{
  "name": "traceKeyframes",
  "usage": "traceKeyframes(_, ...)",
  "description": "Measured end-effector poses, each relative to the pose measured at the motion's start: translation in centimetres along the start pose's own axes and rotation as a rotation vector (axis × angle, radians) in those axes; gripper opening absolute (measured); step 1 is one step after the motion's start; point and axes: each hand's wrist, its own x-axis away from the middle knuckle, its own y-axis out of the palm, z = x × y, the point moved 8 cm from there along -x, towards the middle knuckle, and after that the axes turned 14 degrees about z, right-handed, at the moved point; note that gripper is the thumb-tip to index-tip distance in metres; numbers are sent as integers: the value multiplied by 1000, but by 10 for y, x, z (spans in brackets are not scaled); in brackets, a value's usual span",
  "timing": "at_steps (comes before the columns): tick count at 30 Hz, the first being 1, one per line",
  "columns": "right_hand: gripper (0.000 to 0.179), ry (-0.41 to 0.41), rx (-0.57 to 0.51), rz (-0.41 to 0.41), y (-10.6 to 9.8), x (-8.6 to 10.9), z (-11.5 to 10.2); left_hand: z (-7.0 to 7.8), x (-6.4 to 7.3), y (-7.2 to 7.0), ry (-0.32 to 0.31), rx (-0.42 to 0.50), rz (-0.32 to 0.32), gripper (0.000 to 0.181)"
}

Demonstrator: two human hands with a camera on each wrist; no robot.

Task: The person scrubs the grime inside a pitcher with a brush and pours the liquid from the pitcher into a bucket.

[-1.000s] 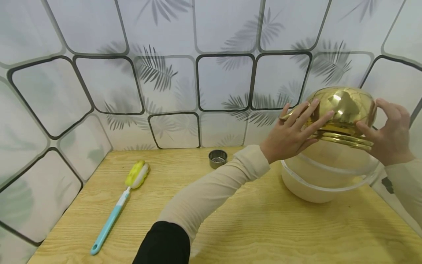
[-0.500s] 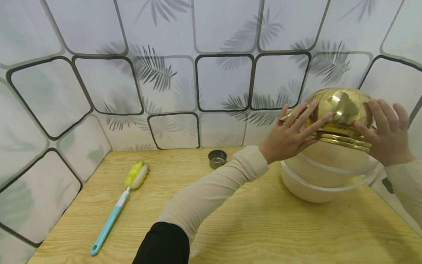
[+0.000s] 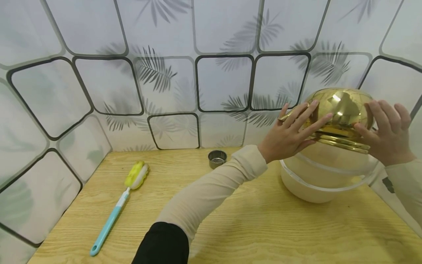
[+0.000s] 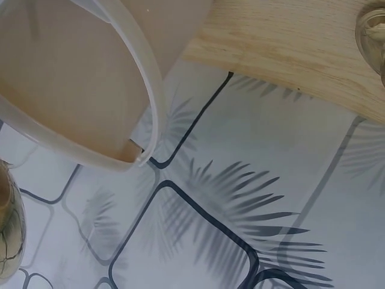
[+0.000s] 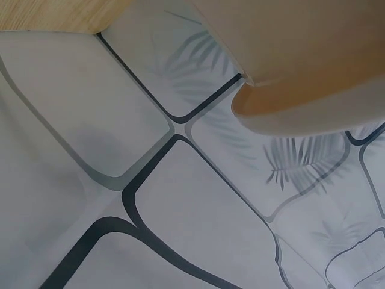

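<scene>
A shiny gold teapot (image 3: 344, 108) is held tilted, upside down, above a whitish plastic bucket (image 3: 304, 189) at the right. Its spout points left, partly behind the fingers of my left hand (image 3: 285, 137), which grips that side with fingers spread over the metal. On the opposite side, my right hand (image 3: 392, 137) holds the pot between thumb and fingers; its handle is hidden. The left wrist view catches the bucket's rim (image 4: 147, 72) and a sliver of the teapot (image 4: 9, 235). Only the bucket wall (image 5: 313, 48) appears in the right wrist view, with no hand.
A small metal strainer basket (image 3: 217, 158) stands near the back of the wooden table (image 3: 250, 227). To the left lies a sponge brush (image 3: 113, 214) with a blue handle and yellow-white head. A patterned wall covering (image 3: 224, 82) rises behind and at the sides.
The right hand's fingers have shifted left and lie closer against the teapot than a second ago. The teapot has barely moved, and the left hand keeps its place on it.
</scene>
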Motion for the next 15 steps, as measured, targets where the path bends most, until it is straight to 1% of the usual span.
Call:
traceKeyframes(5,42,-14,-2,5,0,0,0,0,0,-1,6,7,8,52)
traceKeyframes(7,39,-17,-1,10,-1,0,0,0,0,-2,11,5,13,52)
traceKeyframes(15,37,-16,6,33,-1,6,4,1,1,0,12,8,10,53)
